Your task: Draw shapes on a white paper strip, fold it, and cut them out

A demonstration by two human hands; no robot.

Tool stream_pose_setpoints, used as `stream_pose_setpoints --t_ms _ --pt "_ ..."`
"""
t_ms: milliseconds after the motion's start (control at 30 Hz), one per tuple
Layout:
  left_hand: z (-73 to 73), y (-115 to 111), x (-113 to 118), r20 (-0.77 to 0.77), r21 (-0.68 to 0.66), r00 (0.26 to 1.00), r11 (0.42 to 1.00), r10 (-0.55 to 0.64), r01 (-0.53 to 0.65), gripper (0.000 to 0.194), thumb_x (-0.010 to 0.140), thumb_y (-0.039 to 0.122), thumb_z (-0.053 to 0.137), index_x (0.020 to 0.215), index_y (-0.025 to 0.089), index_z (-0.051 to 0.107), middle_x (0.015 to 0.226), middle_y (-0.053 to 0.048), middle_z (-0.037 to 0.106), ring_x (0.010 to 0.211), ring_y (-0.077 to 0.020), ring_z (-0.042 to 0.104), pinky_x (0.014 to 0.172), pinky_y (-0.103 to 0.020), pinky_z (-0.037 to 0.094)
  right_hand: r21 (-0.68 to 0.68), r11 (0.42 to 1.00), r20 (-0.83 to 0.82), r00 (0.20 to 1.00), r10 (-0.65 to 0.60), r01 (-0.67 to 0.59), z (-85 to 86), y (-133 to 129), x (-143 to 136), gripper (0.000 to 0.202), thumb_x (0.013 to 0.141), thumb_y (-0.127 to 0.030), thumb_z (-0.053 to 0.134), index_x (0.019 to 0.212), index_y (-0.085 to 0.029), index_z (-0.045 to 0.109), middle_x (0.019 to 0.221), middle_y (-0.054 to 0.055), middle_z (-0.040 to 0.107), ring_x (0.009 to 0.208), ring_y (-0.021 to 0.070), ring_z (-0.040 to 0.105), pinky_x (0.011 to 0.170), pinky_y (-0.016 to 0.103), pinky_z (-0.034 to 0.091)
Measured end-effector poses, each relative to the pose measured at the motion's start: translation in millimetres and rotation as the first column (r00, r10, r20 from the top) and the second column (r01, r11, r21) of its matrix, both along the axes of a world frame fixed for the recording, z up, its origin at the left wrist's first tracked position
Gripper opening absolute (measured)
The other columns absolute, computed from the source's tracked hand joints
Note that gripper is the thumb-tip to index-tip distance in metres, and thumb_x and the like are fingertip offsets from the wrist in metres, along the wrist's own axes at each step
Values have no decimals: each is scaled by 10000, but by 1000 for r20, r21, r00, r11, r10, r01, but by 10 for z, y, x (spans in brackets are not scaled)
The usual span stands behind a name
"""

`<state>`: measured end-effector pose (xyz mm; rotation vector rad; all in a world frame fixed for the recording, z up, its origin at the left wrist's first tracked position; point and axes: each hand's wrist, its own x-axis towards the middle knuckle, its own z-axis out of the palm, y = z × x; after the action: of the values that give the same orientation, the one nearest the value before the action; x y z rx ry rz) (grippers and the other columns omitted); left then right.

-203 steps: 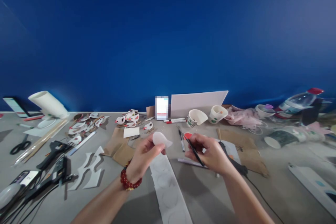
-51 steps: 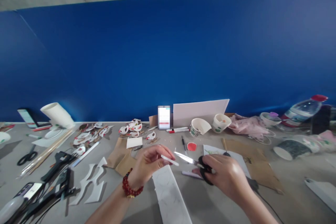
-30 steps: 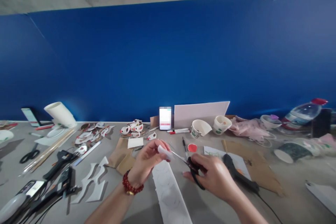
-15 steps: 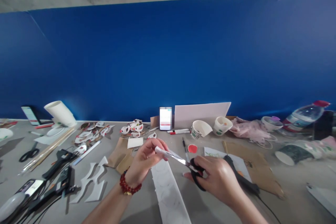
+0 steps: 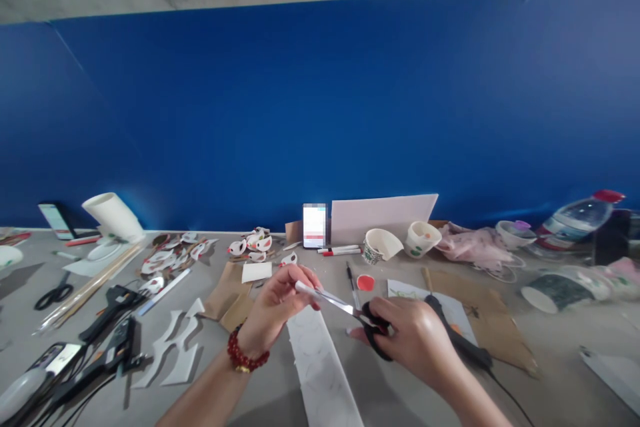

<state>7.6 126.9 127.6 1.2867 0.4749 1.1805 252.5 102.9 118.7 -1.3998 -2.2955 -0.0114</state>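
Observation:
A small white piece (image 5: 302,287), paper or thin foam, is pinched between the thumb and fingers of my left hand (image 5: 280,303). Wrapped through the black handles of the scissors (image 5: 345,307), my right hand (image 5: 413,333) holds their blades pointing left at the white piece. The blade tips meet the piece near my left fingertips, and I cannot tell how far they cut into it. Beneath both hands lies a long white strip (image 5: 323,373) with faint round outlines drawn on it. A red disc (image 5: 365,282) and a pen (image 5: 352,280) lie just beyond my right hand.
A phone (image 5: 315,225) stands against the blue partition (image 5: 320,107). Painted white bird shapes (image 5: 255,243), cut paper cups (image 5: 381,246) and a water bottle (image 5: 575,220) line the back. Glue guns (image 5: 116,343) with cables lie left; another black tool (image 5: 457,337) lies right, near cardboard (image 5: 500,320).
Almost nothing differs. The whole view has shifted very slightly, while both hands, the scissors and the white piece keep nearly the same pose.

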Motion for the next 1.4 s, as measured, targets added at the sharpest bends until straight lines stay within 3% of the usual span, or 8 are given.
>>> stream_pose_setpoints --t_ms 233,700,933,1167,1300,1400 --pt "-14 -5 9 -4 0 1000 1000 19 -19 89 895 229 636 841 160 619 939 -69 614 808 -164 588 736 -304 510 12 1000 -25 1000 -17 17 6 30 107 354 828 -466 653 618 -205 537 543 -33 573 469 111 504 489 226 272" --pt "-39 8 -9 -51 49 998 999 25 -23 66 907 209 617 860 162 619 949 -59 599 765 -147 593 742 -299 470 73 997 81 997 -14 8 27 -15 128 332 800 -442 682 614 -206 542 544 -29 565 491 126 530 508 258 249" --pt "-36 9 -2 -38 52 999 999 9 -7 60 911 195 605 866 155 613 946 -63 597 781 -152 592 740 -302 478 120 993 57 998 -15 8 -33 27 154 398 835 -506 637 597 -203 536 528 -23 570 475 126 525 500 254 241" --pt "-44 3 3 -29 13 999 1000 14 -14 71 912 187 606 849 154 603 948 -71 618 796 -160 592 745 -309 482 -87 995 -30 998 -60 57 49 39 122 386 802 -530 665 647 -209 516 556 -35 590 474 121 519 484 218 282" --pt "-94 7 7 -14 -56 1000 998 15 -15 44 889 192 644 919 163 628 929 -56 615 784 -152 599 730 -288 486 -142 988 -78 995 -67 56 80 39 94 350 795 -506 670 674 -212 524 576 -34 582 479 120 494 487 218 296" --pt "-145 7 32 47 -148 999 989 -13 20 246 856 187 688 1094 205 625 902 -38 615 762 -133 589 690 -245 473 -178 982 -154 984 -93 65 63 44 82 354 777 -504 682 659 -206 531 557 -31 546 465 114 441 476 225 294"
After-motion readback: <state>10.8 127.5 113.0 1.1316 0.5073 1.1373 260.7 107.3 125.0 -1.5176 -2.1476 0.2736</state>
